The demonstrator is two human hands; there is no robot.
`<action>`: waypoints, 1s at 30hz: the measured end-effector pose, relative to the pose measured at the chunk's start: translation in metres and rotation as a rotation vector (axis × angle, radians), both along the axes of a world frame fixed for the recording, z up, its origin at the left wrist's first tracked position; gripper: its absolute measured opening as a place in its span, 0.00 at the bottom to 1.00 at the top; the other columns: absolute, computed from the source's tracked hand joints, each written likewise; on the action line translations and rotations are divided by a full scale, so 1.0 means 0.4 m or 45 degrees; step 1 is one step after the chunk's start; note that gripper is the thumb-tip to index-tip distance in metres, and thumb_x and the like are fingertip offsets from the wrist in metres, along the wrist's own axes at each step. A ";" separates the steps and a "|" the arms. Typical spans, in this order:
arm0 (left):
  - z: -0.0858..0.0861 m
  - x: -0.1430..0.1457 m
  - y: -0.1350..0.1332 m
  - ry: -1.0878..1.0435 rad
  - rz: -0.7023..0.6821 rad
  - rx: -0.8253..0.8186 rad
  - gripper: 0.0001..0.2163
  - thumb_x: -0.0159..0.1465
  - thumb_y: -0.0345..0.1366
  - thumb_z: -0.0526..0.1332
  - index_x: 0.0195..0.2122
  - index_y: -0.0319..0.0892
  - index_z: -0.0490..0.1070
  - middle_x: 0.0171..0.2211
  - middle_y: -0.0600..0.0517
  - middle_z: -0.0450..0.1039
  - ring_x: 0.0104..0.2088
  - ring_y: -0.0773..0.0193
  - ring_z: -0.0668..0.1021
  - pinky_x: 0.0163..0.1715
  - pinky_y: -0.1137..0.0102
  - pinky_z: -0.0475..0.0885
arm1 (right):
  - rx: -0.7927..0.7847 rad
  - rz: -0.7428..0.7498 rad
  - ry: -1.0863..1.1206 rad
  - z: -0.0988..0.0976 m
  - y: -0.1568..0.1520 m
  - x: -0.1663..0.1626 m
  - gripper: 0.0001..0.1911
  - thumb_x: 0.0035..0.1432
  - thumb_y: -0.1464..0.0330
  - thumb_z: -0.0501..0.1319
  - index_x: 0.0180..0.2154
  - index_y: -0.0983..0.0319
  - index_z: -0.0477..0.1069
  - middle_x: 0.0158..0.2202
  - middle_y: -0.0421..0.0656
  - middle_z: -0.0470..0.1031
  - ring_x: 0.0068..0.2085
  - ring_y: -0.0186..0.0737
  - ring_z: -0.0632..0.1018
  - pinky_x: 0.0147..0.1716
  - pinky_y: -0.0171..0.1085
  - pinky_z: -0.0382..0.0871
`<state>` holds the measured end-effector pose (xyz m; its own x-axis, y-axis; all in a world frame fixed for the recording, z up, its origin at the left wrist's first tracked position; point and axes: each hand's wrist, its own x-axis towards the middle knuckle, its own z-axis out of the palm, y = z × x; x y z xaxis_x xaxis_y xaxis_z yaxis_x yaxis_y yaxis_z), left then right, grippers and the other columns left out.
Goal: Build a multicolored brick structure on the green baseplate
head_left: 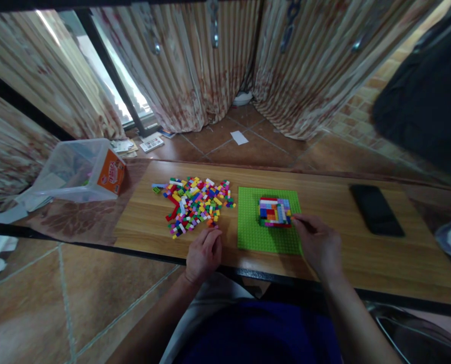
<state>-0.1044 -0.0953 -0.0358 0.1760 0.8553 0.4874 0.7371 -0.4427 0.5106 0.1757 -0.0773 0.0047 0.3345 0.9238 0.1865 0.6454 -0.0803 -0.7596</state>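
A square, many-coloured build of toy bricks point(274, 212) stands on a green baseplate point(250, 237). At its right side is my right hand point(320, 245), thumb and finger pinched close to the build's edge. Whatever lies between those fingertips is too small to make out. My left hand point(205, 253) rests at the front of the table, its fingers curled together. Just beyond its fingertips are a few orange and dark bricks point(211, 222), at the near edge of a loose brick pile point(198, 199). Anything inside the left fingers is hidden.
The wooden table point(335, 192) carries a black phone point(376, 210) on the right. A clear plastic bin point(74, 167) with an orange label stands left of the pile. Curtains point(210, 65) hang behind, and a paper sheet point(239, 137) lies on the tiled floor.
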 end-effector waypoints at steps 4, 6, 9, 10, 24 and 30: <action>0.001 0.001 0.000 0.024 0.008 0.003 0.07 0.66 0.28 0.55 0.43 0.41 0.71 0.41 0.45 0.76 0.43 0.61 0.80 0.44 0.68 0.77 | 0.053 0.075 -0.189 -0.004 0.020 -0.001 0.14 0.60 0.62 0.57 0.38 0.61 0.78 0.38 0.47 0.80 0.37 0.44 0.78 0.39 0.41 0.71; 0.002 0.001 0.000 0.037 0.007 0.004 0.07 0.66 0.28 0.56 0.43 0.41 0.71 0.41 0.45 0.76 0.43 0.61 0.80 0.44 0.68 0.78 | 0.077 0.112 -0.255 -0.008 0.027 -0.004 0.14 0.61 0.63 0.56 0.39 0.61 0.78 0.39 0.48 0.79 0.38 0.44 0.78 0.39 0.41 0.70; 0.005 0.001 0.000 0.039 0.002 0.007 0.07 0.66 0.28 0.56 0.43 0.41 0.70 0.40 0.45 0.76 0.44 0.61 0.80 0.44 0.68 0.78 | 0.078 0.134 -0.336 -0.010 0.034 -0.008 0.15 0.62 0.63 0.55 0.39 0.61 0.78 0.38 0.48 0.79 0.39 0.44 0.78 0.40 0.42 0.70; 0.005 0.001 0.000 0.039 0.000 0.008 0.07 0.66 0.28 0.56 0.43 0.41 0.70 0.40 0.45 0.76 0.44 0.61 0.80 0.44 0.68 0.78 | 0.071 0.135 -0.357 -0.010 0.036 -0.009 0.15 0.62 0.63 0.54 0.39 0.61 0.78 0.38 0.48 0.79 0.38 0.45 0.77 0.39 0.42 0.69; 0.001 0.002 -0.002 0.034 0.001 -0.008 0.08 0.66 0.28 0.56 0.44 0.42 0.70 0.42 0.45 0.77 0.44 0.60 0.80 0.45 0.67 0.78 | 0.132 0.143 -0.374 -0.020 0.052 -0.005 0.14 0.60 0.63 0.56 0.36 0.61 0.79 0.35 0.46 0.79 0.36 0.43 0.77 0.37 0.41 0.70; -0.002 0.001 0.000 0.020 -0.009 0.010 0.07 0.65 0.28 0.56 0.43 0.41 0.70 0.41 0.45 0.77 0.44 0.60 0.80 0.44 0.67 0.78 | 0.106 0.106 -0.205 -0.031 0.054 0.007 0.14 0.58 0.59 0.60 0.37 0.60 0.80 0.35 0.45 0.79 0.34 0.41 0.78 0.35 0.39 0.71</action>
<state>-0.1038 -0.0954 -0.0364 0.1894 0.8502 0.4913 0.7420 -0.4516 0.4955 0.1786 -0.0556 -0.0076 0.2169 0.9262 0.3083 0.7611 0.0373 -0.6476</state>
